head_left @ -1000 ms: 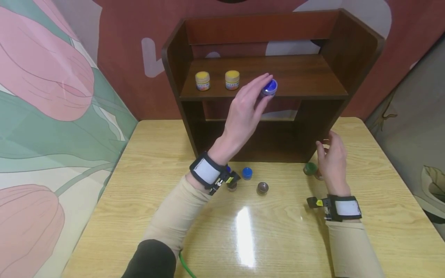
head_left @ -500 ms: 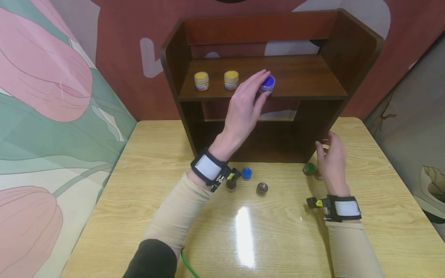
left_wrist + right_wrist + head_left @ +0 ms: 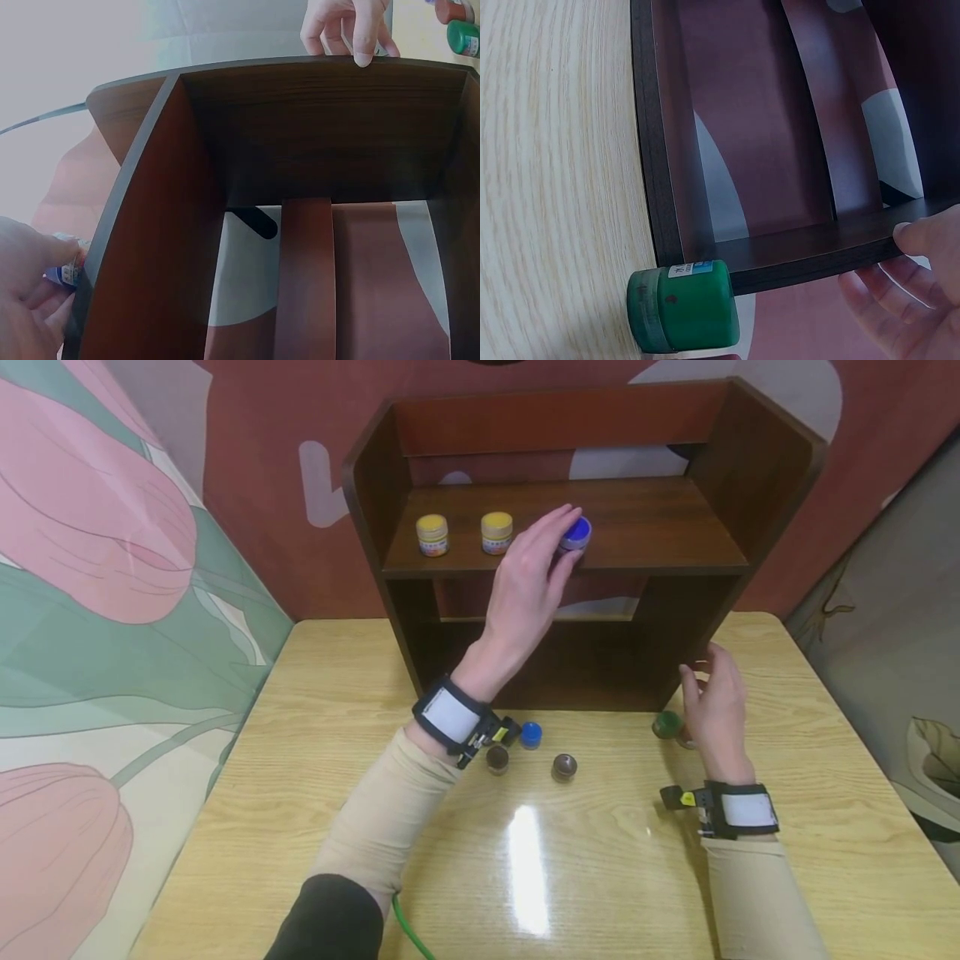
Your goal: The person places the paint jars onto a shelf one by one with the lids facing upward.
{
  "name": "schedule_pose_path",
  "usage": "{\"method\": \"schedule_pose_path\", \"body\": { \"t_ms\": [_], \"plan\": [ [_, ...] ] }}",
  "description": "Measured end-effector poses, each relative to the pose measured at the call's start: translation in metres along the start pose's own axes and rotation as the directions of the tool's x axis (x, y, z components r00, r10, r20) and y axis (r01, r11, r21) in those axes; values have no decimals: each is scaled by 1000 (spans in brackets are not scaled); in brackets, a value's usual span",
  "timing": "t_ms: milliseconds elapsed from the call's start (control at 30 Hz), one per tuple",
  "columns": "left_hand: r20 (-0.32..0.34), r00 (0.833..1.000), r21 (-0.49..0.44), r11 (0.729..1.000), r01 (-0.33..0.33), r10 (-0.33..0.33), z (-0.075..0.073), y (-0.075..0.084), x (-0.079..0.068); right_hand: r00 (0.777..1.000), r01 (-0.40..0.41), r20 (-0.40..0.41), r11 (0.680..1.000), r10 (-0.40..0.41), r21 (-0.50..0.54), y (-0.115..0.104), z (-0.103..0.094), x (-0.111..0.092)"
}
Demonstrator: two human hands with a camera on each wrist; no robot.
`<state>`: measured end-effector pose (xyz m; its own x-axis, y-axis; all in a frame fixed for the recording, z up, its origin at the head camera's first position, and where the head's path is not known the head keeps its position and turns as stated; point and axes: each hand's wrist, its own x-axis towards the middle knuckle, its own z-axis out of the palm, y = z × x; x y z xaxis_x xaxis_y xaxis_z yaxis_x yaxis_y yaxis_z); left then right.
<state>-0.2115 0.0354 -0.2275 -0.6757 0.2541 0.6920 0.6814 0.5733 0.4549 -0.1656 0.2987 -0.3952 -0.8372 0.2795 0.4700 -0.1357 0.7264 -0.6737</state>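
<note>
My left hand (image 3: 525, 581) holds a small paint jar with a blue lid (image 3: 577, 533) between thumb and fingers, at the front edge of the upper board of a dark brown wooden shelf (image 3: 645, 522). The left wrist view shows the jar (image 3: 67, 271) beside the board's edge, partly hidden by the fingers. Two yellow-lidded paint jars (image 3: 432, 536) stand apart on the same board, left of this hand. Low on the shelf's right side, my right hand (image 3: 717, 714) grips the side panel's edge, its thumb (image 3: 911, 238) at the edge and its fingers outside.
On the table (image 3: 315, 760) before the shelf are a blue jar (image 3: 531, 735) and two dark brown jars (image 3: 564, 767). A green jar (image 3: 667, 724) and a reddish-brown jar (image 3: 454, 10) lie near the right hand. A green cable (image 3: 408, 927) runs by the left sleeve.
My left hand has shifted slightly up and left in the head view, bringing the blue-lidded jar farther over the upper board. The right hand keeps its place at the side panel.
</note>
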Motion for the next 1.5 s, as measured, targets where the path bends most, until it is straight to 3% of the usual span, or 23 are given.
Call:
{"method": "schedule_pose_path", "body": {
  "t_ms": [200,767,1500],
  "plan": [
    [-9,1000,17,1000,9,-9,1,1,2,1000,0,4,1000,0,12,0,0,0],
    [45,992,64,991,118,-122,4,3,9,1000,2,3,1000,-2,12,2,1,0],
    [65,986,156,977,144,-156,5,5,14,1000,-8,-2,1000,8,12,3,2,2]
  ]
}}
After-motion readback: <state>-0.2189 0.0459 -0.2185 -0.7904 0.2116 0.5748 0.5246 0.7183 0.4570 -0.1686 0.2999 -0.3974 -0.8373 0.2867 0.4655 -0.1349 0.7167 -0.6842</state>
